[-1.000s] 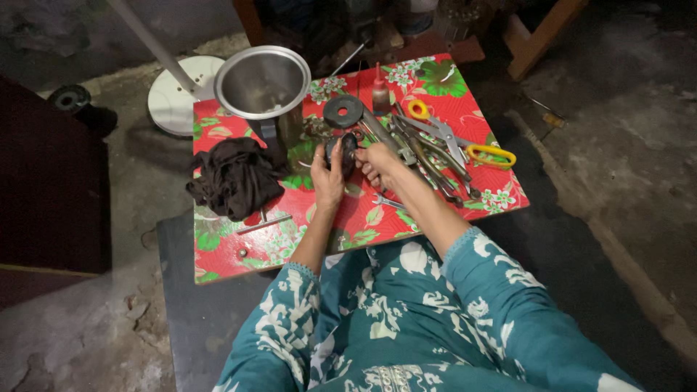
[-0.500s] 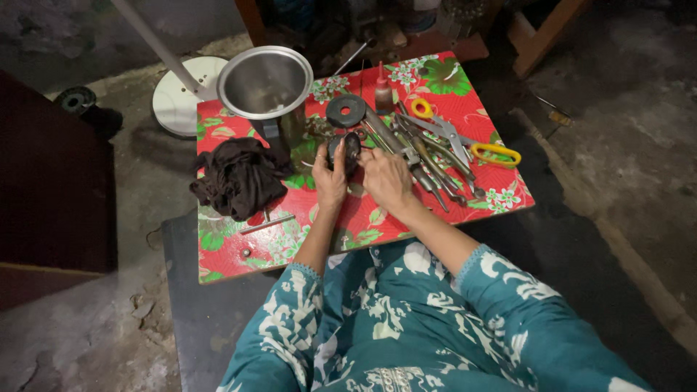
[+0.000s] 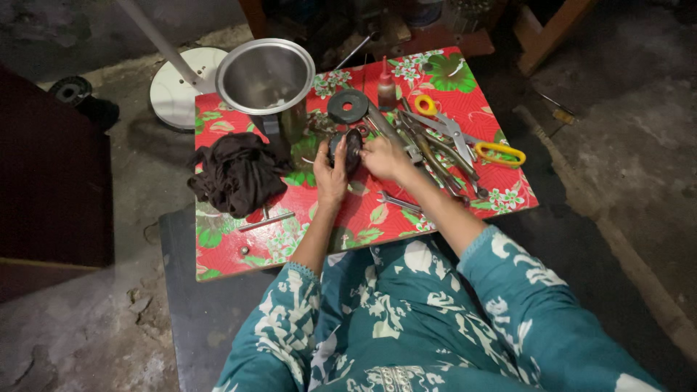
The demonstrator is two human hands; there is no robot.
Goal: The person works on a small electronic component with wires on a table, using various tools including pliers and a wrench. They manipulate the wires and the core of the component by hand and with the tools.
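Both my hands are together on a small dark round part (image 3: 347, 151), held just above the red floral board (image 3: 435, 80). My left hand (image 3: 330, 173) grips it from the left side, thumb up; my right hand (image 3: 385, 157) closes on its right edge w/ fingertips. Part sits approx. mid-board, between the two hands. Dark disc (image 3: 348, 106) w/ centre hole lies flat just beyond the part, apart from it. Steel pot (image 3: 266, 76) stands at board's far left corner, upright, mouth open. Dark cloth (image 3: 236, 173) bunched on left side, well apart from my hands. Right of my hands: pile of metal tools (image 3: 425, 149), yellow-handled scissors (image 3: 465, 138) lying across them. Small bottle (image 3: 387, 88) upright near far edge. Exact make-up of the part: cannot tell, too dark
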